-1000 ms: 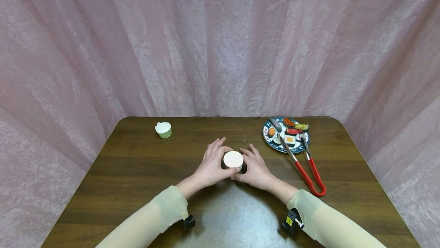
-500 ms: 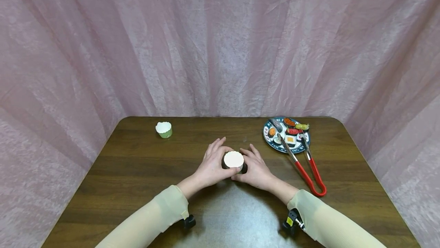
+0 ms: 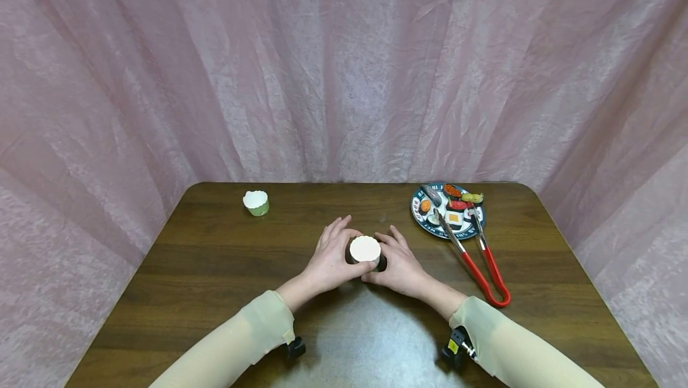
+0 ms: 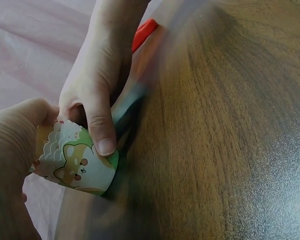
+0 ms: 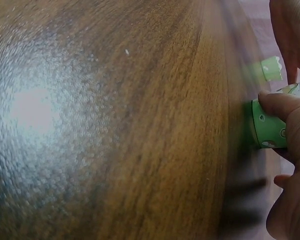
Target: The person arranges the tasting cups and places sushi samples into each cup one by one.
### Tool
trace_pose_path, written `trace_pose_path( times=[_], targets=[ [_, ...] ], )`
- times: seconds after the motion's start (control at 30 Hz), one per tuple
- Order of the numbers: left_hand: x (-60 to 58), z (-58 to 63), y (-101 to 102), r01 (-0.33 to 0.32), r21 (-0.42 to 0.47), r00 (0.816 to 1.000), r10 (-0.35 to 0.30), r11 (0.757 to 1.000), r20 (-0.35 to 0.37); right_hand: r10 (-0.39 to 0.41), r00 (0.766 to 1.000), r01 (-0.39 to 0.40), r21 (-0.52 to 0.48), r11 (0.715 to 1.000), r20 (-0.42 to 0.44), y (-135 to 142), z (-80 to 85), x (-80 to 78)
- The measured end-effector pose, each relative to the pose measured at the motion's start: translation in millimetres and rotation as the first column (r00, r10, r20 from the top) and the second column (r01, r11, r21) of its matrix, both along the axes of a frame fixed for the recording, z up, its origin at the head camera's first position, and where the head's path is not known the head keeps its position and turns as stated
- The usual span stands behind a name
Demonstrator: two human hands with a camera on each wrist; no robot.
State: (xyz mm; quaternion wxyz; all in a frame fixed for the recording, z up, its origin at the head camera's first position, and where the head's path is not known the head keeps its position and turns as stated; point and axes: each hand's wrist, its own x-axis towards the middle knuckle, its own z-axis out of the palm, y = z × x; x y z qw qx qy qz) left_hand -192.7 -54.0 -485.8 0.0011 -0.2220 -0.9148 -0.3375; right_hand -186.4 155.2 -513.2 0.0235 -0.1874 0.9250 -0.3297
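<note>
1. Hardly anything is moving since the head view of 1 second ago: the left hand (image 3: pixel 335 259) and the right hand (image 3: pixel 400 264) are keeping their places around the cup (image 3: pixel 365 249).

2. Head view: the cup is sitting upright between the 2 hands, near the middle of the table (image 3: pixel 215 292), its pale round top facing up. I cannot tell whether its base is touching the wood. The left thumb and nearest finger are pinching the cup, while other left fingers are reaching past it, slightly spread. The right thumb and fingers are curving round the opposite side, with a fingertip pointing away.

3. Head view, farther out: the far cup (image 3: pixel 258 204), green outside and white inside, is standing toward the back left. Toward the back right, the plate (image 3: pixel 416 209) is bearing sushi (image 3: pixel 454 219); the tongs (image 3: pixel 475 270) are lying with their metal tips over it and their red handles pointing toward the person. Behind the table, the curtain (image 3: pixel 344 77) is hanging in pink folds.

4. Left wrist view: the cup is showing a cartoon animal and layered wavy edges at its rim. The right thumb is pressing its wall near the base. Beyond the right hand, the tongs' red end is peeking out.

5. Right wrist view: the right thumb is lying against the cup's green lower part. The other right fingers are mostly hiding, so I cannot tell their spread here.
</note>
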Motion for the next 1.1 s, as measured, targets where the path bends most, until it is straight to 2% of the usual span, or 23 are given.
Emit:
trace_pose_path(
  times=[0.33, 0.6, 0.8, 1.1],
  targets=[
    [0.9, 1.2, 0, 0.012, 0.028, 1.0, -0.012, 1.0, -0.015, 0.0, 1.0, 0.0, 0.0, 1.0, 0.019, 0, 0.1, 0.8],
    [1.9, 5.3, 0, 0.012, 0.027, 1.0, -0.012, 1.0, -0.001, -0.003, 1.0, 0.003, -0.001, 1.0, 0.023, 1, -1.2, 0.1],
    [2.2, 9.3, 0, 0.016, 0.027, 1.0, -0.017, 1.0, 0.008, 0.001, 1.0, -0.001, 0.001, 1.0, 0.009, 2, -2.0, -0.8],
    [2.0, 16.9, 2, 0.018, 0.083, 1.0, -0.018, 0.996, 0.002, 0.026, 0.999, -0.026, -0.011, 1.0, -0.041, 2, -3.9, -1.2]
  ],
)
